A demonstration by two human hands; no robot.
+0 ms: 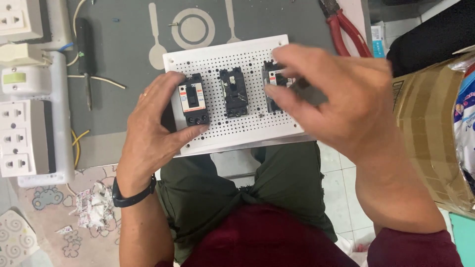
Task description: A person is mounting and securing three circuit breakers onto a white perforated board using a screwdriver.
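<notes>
On the white perforated board point(247, 123), 3 black circuit breakers are mounted: the left breaker point(193, 100) is pinched by the left hand point(153, 123), while the right breaker point(273, 79) is half hidden by the blurred, curled right hand point(336, 99), whose grip cannot be made out.

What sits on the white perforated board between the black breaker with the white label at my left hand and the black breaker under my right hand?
A third black breaker, label-less, stands alone mid-board in the head view, bare holes either side, between the labelled breaker and the right-hand breaker.

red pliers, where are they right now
In the head view the red pliers lie at the top right on the grey mat, just beyond the white perforated board and above the right hand.
</notes>
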